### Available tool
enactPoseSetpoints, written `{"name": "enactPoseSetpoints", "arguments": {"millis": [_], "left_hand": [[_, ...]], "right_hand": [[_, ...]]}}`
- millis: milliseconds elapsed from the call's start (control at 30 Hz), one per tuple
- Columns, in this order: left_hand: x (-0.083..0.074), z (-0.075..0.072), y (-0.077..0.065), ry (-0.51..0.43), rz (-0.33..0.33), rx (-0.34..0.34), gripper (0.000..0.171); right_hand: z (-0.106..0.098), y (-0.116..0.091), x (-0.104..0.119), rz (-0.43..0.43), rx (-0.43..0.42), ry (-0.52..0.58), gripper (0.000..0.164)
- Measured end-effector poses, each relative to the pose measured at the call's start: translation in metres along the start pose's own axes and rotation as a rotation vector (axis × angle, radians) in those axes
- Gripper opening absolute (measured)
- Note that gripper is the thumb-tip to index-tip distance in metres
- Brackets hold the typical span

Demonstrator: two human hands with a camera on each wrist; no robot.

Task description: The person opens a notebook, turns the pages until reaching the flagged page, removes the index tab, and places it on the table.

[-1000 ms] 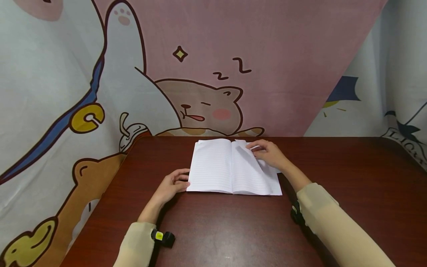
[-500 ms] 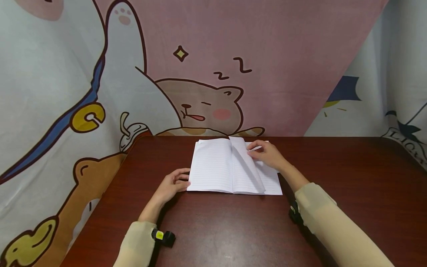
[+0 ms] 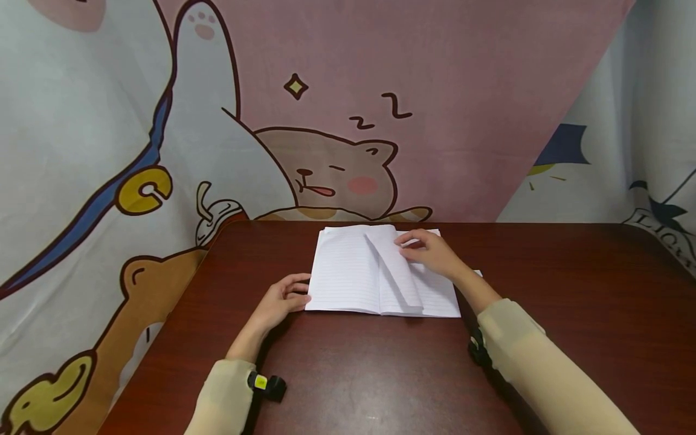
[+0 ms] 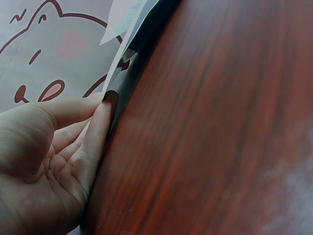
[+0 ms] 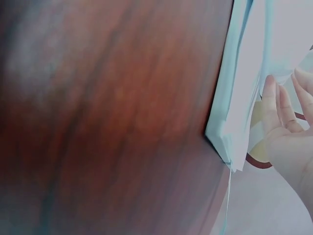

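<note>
An open notebook with lined white pages lies on the table. At its left edge is my left hand; in the left wrist view the left thumb and a finger pinch that edge. My right hand is over the right half, pinching a page between thumb and fingers. That page is raised and curls leftward, its lower part standing off the sheets beneath. In the right wrist view the fingertips hold the lifted page, beside the stack of remaining pages.
The dark reddish-brown wooden table extends around the notebook. Behind it hangs a cloth printed with cartoon animals. A thin pale strand hangs from the notebook's corner. A black wrist device sits at the left sleeve.
My right hand has shifted slightly left, drawing the page farther over toward the spine and baring more of the sheet below. The left hand stays at the notebook's edge.
</note>
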State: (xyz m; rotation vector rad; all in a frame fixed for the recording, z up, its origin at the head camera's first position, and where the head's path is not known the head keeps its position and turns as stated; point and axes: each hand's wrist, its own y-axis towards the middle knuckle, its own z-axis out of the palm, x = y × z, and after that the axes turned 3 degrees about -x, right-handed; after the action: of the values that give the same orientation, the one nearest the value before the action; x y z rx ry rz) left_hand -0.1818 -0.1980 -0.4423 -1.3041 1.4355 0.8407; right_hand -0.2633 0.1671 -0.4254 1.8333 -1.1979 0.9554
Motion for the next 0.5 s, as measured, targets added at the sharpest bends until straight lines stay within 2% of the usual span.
{"name": "enactPoseSetpoints", "arguments": {"millis": [333,500], "left_hand": [[-0.0004,-0.0003,-0.0005,-0.003,-0.008,-0.002,0.050],[-0.0003,-0.0002,-0.0006,-0.003,-0.002,0.002,0.051]], "right_hand": [[0.0039,0.0004,0.0016,-0.045,0.010,0.038,0.032],[0.0050,0.0009,0.0039,-0.018,0.007,0.020,0.033]]}}
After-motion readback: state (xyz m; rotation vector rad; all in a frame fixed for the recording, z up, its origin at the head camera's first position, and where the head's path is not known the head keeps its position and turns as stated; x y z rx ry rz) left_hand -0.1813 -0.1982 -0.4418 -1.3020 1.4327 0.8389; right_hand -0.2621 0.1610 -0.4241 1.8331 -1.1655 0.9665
